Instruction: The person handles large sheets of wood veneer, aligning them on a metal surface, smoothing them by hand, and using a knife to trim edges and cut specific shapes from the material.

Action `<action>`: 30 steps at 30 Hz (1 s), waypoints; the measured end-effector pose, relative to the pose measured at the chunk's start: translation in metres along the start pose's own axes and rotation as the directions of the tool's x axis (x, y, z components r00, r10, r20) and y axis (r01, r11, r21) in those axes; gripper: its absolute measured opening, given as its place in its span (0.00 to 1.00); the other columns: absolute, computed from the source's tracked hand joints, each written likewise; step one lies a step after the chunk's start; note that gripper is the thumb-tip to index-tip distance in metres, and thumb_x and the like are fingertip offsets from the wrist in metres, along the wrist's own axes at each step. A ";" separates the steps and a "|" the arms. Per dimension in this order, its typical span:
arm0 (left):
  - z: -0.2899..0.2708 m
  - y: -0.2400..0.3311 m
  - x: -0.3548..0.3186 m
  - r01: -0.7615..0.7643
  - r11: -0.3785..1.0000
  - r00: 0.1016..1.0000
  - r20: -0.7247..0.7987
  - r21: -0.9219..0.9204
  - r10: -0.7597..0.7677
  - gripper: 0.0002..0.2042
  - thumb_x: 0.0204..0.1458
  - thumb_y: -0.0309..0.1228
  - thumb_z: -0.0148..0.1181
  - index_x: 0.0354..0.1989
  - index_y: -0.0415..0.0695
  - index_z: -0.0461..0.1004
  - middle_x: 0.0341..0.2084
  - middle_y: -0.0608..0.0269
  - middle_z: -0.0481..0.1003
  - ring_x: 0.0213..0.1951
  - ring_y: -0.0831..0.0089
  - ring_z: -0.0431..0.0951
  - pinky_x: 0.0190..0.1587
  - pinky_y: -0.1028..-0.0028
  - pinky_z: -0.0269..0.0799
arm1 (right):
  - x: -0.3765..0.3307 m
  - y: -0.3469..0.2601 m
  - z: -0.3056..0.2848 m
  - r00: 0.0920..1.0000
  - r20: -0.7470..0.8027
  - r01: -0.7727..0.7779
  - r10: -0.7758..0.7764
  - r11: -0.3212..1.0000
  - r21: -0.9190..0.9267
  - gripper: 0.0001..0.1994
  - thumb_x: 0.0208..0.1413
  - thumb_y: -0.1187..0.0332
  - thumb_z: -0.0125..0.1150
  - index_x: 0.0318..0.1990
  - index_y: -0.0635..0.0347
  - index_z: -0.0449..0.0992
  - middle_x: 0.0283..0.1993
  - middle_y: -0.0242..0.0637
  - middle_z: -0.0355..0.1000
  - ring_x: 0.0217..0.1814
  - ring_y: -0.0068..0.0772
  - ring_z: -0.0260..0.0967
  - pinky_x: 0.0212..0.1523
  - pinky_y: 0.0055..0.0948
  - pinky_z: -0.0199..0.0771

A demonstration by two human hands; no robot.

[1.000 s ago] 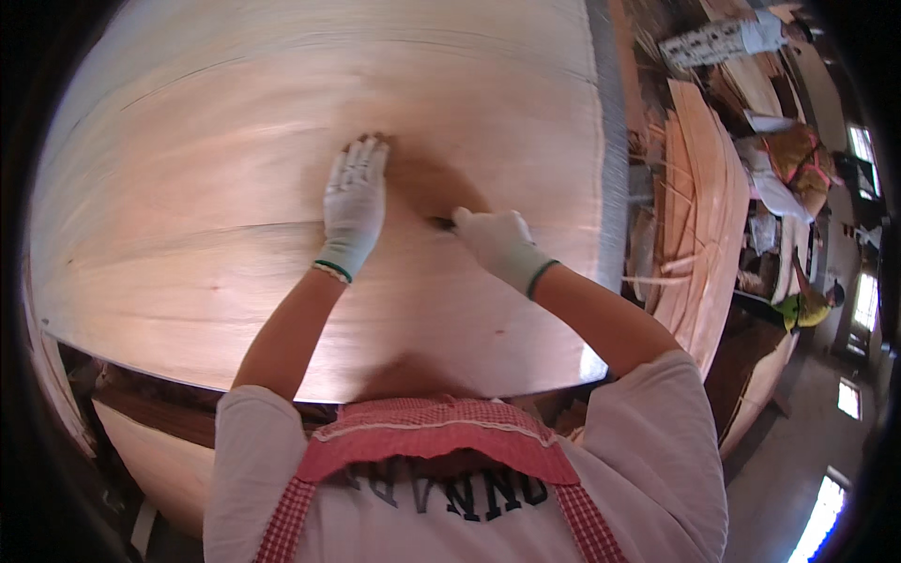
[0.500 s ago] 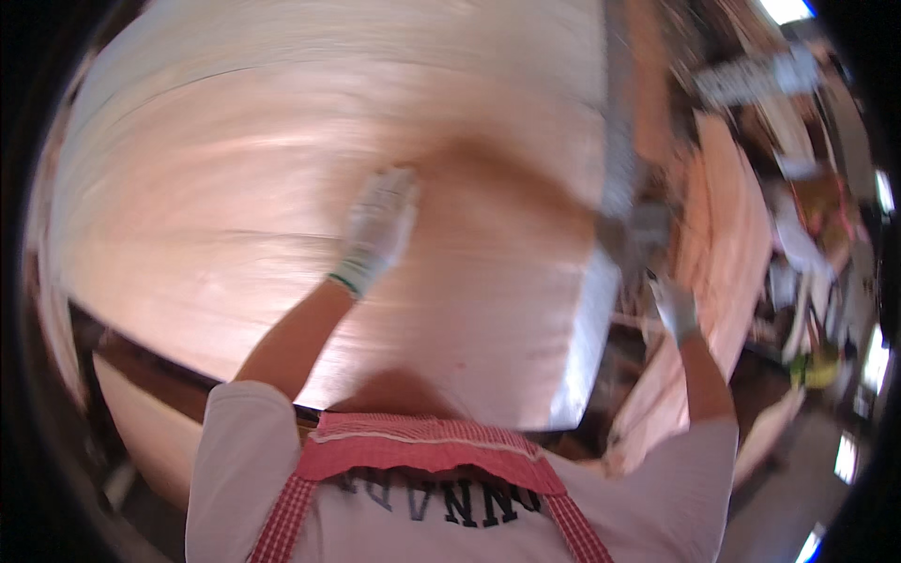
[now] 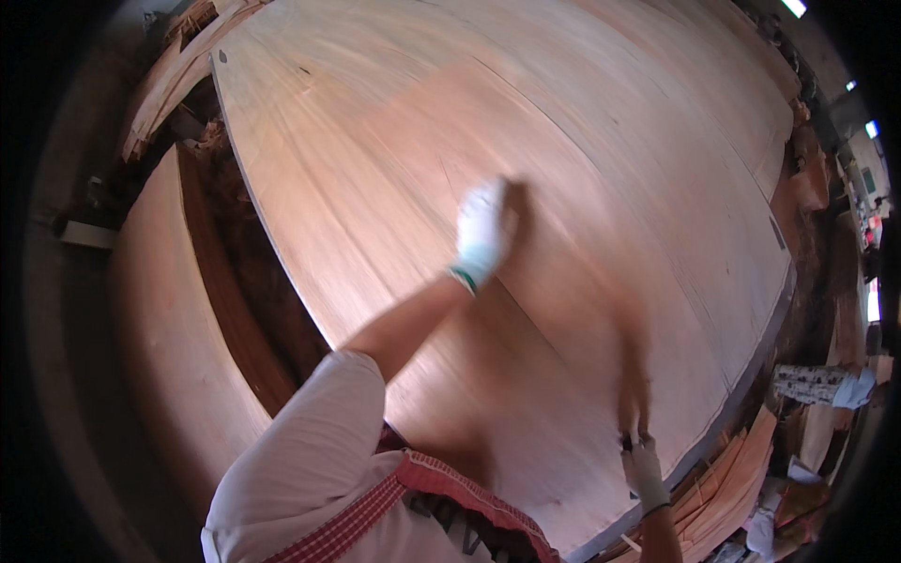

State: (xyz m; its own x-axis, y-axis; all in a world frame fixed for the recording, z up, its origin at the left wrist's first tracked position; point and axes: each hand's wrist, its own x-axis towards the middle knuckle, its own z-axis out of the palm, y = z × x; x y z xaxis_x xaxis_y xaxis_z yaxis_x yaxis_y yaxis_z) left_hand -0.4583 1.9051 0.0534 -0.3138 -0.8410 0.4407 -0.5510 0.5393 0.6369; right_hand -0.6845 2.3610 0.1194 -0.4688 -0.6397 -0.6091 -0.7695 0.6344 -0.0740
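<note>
A broad, pale reddish-brown sheet of wood veneer (image 3: 563,169) spreads in front of me, with thin dark lines along its grain. My left hand (image 3: 484,225), in a white knitted glove with a green cuff, is over the middle of the sheet. It is blurred, but its fingers look stretched out and hold nothing I can see. At the lower right, near the sheet's edge, my right hand (image 3: 645,477) is closed, also in a pale glove. A small dark thing shows at its fingertips, too small to name. Shadows of my arms fall across the veneer.
To the left, past a dark gap, stands a curved wooden panel (image 3: 174,291). Loose veneer strips (image 3: 727,488) lie along the lower right edge. At the far right is another person's patterned sleeve (image 3: 809,385) with a light glove. More wood scraps (image 3: 178,66) lie at the upper left.
The view has turned, so the sheet now runs diagonally. My left hand appears further right over it. My right hand has gone from beside the sheet's right edge to its near right part.
</note>
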 end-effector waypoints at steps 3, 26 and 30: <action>-0.035 -0.131 0.095 0.071 0.981 0.998 -0.012 0.178 -0.069 0.26 0.43 0.28 0.63 0.54 0.44 0.66 0.48 0.48 0.71 0.51 0.49 0.69 0.54 0.57 0.66 | 0.075 0.056 -0.009 0.988 0.156 0.061 -0.005 0.932 -0.356 0.17 0.64 0.59 0.42 0.48 0.60 0.71 0.36 0.56 0.75 0.42 0.57 0.73 0.45 0.55 0.69; -0.042 -0.174 0.154 -0.181 0.923 0.892 0.452 0.339 0.008 0.30 0.46 0.43 0.64 0.60 0.50 0.67 0.59 0.62 0.66 0.62 0.61 0.63 0.65 0.62 0.54 | 0.394 -0.410 -0.182 0.702 -0.235 0.538 -0.673 0.717 -0.444 0.11 0.60 0.56 0.49 0.40 0.52 0.71 0.33 0.41 0.77 0.34 0.49 0.76 0.33 0.49 0.74; 0.020 -0.106 0.182 -0.208 0.916 0.916 0.397 0.344 0.059 0.17 0.52 0.27 0.52 0.51 0.51 0.71 0.49 0.62 0.73 0.55 0.63 0.70 0.56 0.64 0.66 | 0.389 -0.373 -0.183 0.770 -0.228 0.468 -0.596 0.771 -0.432 0.11 0.61 0.56 0.50 0.39 0.51 0.70 0.30 0.41 0.76 0.32 0.50 0.75 0.31 0.49 0.73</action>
State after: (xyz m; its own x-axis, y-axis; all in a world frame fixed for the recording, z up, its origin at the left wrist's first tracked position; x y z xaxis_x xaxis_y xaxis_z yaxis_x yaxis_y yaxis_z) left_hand -0.4727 1.6943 0.0535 -0.6268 -0.7557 0.1900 -0.7054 0.6538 0.2738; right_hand -0.6592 1.7956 0.0545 -0.0018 -0.9696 -0.2446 -1.0000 0.0021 -0.0009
